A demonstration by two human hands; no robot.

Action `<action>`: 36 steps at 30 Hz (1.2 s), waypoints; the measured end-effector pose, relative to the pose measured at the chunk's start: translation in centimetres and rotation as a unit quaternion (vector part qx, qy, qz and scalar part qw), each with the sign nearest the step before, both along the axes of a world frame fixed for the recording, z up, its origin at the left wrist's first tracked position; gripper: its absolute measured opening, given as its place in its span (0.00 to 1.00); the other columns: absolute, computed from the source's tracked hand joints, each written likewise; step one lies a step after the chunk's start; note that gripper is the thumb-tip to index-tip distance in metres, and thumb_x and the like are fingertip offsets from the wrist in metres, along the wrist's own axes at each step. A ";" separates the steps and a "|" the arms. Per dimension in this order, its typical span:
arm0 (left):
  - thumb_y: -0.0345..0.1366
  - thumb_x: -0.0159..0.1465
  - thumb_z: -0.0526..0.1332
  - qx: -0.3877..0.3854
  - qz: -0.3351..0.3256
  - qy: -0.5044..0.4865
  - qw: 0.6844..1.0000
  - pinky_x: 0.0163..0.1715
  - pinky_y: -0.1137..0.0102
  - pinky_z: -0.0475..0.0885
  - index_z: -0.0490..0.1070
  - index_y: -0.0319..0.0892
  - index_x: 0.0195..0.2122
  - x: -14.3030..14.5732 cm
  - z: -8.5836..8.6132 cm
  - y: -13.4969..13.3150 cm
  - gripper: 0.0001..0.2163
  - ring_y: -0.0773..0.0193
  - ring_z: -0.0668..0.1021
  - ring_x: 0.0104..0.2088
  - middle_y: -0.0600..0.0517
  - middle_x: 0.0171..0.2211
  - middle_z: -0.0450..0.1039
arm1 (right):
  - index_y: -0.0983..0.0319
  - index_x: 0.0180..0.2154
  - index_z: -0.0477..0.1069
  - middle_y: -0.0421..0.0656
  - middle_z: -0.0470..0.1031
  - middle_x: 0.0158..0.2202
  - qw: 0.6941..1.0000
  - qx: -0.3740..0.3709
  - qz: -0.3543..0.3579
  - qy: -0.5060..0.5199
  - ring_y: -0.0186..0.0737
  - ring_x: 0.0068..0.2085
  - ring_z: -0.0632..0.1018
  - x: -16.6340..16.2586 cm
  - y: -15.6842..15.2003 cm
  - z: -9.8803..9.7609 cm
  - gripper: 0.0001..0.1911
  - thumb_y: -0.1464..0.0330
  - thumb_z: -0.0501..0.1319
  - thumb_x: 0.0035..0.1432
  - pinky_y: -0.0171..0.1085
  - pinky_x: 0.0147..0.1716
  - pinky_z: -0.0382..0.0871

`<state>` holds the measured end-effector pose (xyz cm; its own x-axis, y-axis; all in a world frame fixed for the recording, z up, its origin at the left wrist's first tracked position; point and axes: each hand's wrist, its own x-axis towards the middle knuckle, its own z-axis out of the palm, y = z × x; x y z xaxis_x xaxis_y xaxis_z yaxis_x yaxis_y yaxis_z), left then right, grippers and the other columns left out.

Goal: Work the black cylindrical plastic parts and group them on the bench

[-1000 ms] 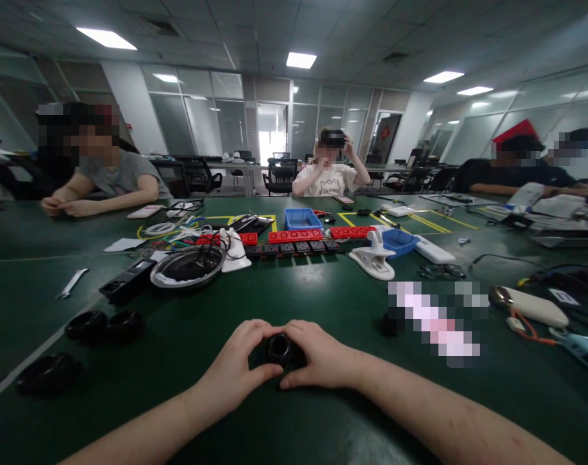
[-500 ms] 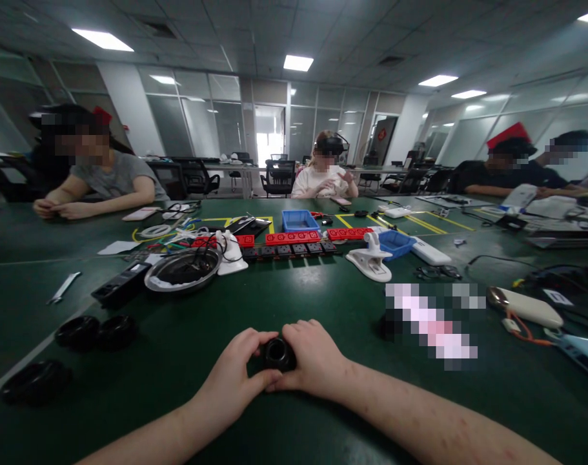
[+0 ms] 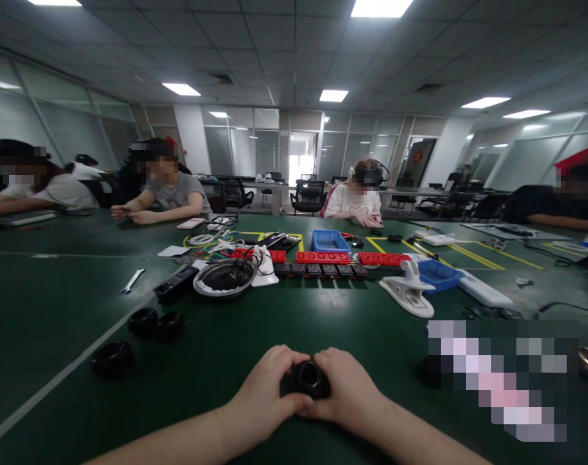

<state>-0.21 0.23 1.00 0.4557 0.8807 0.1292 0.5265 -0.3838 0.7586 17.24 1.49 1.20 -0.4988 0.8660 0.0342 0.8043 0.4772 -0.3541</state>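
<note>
Low at the front of the table, my left hand (image 3: 274, 386) and my right hand (image 3: 346, 389) close around a black ring-shaped part (image 3: 309, 376). The part has a round hole facing up toward me. Fingers and thumbs curl about it from both sides, and the thumbs meet at its near edge. My hands cover much of its outer wall. Over on the left lie three similar black rings: one ring (image 3: 142, 321) touches or nearly touches a second ring (image 3: 169, 325), while a third ring (image 3: 112, 359) sits nearer to me.
Past my hands stand a metal bowl (image 3: 224, 279), red socket strips (image 3: 323, 258), a black socket row (image 3: 321, 270), a white clip base (image 3: 408, 294) and blue trays (image 3: 330, 241). A wrench (image 3: 133, 281) lies left. Several people sit around the green table (image 3: 216, 413).
My view has turned left and tilted up a little, so the table things appear shifted right. Both hands keep hold of the black ring-shaped part.
</note>
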 end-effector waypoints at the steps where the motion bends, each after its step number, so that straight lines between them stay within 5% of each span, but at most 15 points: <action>1: 0.29 0.49 0.65 0.010 0.016 -0.002 1.000 0.39 0.68 0.64 0.67 0.42 0.43 0.1 -0.1 -0.1 0.19 0.60 0.68 0.38 0.52 0.36 0.66 | 0.64 0.28 0.69 0.43 0.70 0.28 0.999 0.025 -0.024 -0.014 0.44 0.32 0.69 -0.3 -0.3 -0.1 0.21 0.53 0.65 0.38 0.40 0.32 0.59; 4: 0.29 0.50 0.65 0.022 0.014 -0.007 1.000 0.41 0.68 0.63 0.67 0.42 0.44 0.0 0.1 -0.1 0.19 0.60 0.68 0.39 0.51 0.37 0.66 | 0.63 0.31 0.69 0.44 0.71 0.31 0.998 0.039 -0.043 0.004 0.45 0.34 0.69 -0.5 -0.8 -0.2 0.20 0.55 0.65 0.40 0.42 0.36 0.58; 9: 0.28 0.52 0.63 0.005 -0.058 -0.015 0.998 0.41 0.69 0.63 0.64 0.48 0.50 -0.6 0.9 0.1 0.24 0.61 0.68 0.40 0.53 0.38 0.66 | 0.59 0.44 0.66 0.41 0.70 0.40 0.986 -0.082 0.052 0.139 0.42 0.40 0.69 0.9 -0.1 0.1 0.29 0.67 0.69 0.36 0.37 0.39 0.60; 14: 0.29 0.52 0.63 -0.017 -0.042 -0.015 0.999 0.39 0.69 0.64 0.67 0.48 0.47 -0.5 0.6 0.1 0.20 0.61 0.68 0.39 0.53 0.37 0.66 | 0.61 0.35 0.69 0.39 0.71 0.33 0.985 -0.109 0.022 0.129 0.39 0.34 0.70 1.0 0.3 -0.3 0.21 0.67 0.69 0.35 0.34 0.31 0.60; 21: 0.30 0.51 0.64 0.015 0.048 -0.002 0.999 0.38 0.68 0.64 0.68 0.42 0.40 0.3 0.2 -0.5 0.15 0.60 0.68 0.38 0.52 0.36 0.66 | 0.63 0.30 0.65 0.43 0.70 0.30 0.996 0.034 -0.062 0.045 0.43 0.32 0.69 -0.8 -0.8 -0.5 0.20 0.58 0.66 0.38 0.39 0.33 0.58; 25: 0.29 0.53 0.63 0.025 -0.023 -0.013 0.999 0.43 0.69 0.62 0.67 0.44 0.44 -0.1 1.0 -0.3 0.16 0.60 0.67 0.42 0.52 0.39 0.66 | 0.61 0.42 0.65 0.43 0.70 0.39 0.993 -0.042 0.011 0.109 0.44 0.40 0.69 0.2 -0.7 0.2 0.28 0.62 0.68 0.36 0.39 0.39 0.59; 30: 0.28 0.52 0.62 -0.011 -0.034 0.004 0.999 0.42 0.70 0.62 0.67 0.46 0.45 -0.4 1.7 -0.2 0.18 0.61 0.67 0.42 0.52 0.39 0.65 | 0.61 0.38 0.69 0.39 0.70 0.35 0.982 -0.123 0.062 0.130 0.39 0.37 0.70 1.6 0.4 0.5 0.18 0.72 0.66 0.40 0.35 0.36 0.60; 33: 0.29 0.51 0.63 -0.017 -0.005 0.012 1.000 0.41 0.69 0.62 0.67 0.45 0.44 -0.1 1.4 -0.3 0.18 0.60 0.67 0.41 0.52 0.38 0.65 | 0.63 0.33 0.69 0.38 0.70 0.32 0.983 -0.138 0.034 0.113 0.37 0.33 0.70 1.2 0.7 0.4 0.17 0.70 0.68 0.37 0.32 0.30 0.59; 36: 0.30 0.50 0.64 -0.004 0.030 0.009 1.000 0.40 0.69 0.63 0.68 0.44 0.42 0.2 1.0 -0.5 0.17 0.60 0.67 0.39 0.53 0.37 0.65 | 0.63 0.29 0.67 0.39 0.69 0.29 0.996 -0.071 -0.024 0.056 0.39 0.31 0.68 0.2 0.3 0.2 0.20 0.61 0.70 0.34 0.33 0.27 0.57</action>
<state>0.01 -0.24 1.98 0.4049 0.9072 0.1141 0.5619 -0.3453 0.7517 17.47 1.78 1.36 -0.4569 0.8888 -0.0369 0.7766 0.3783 -0.5038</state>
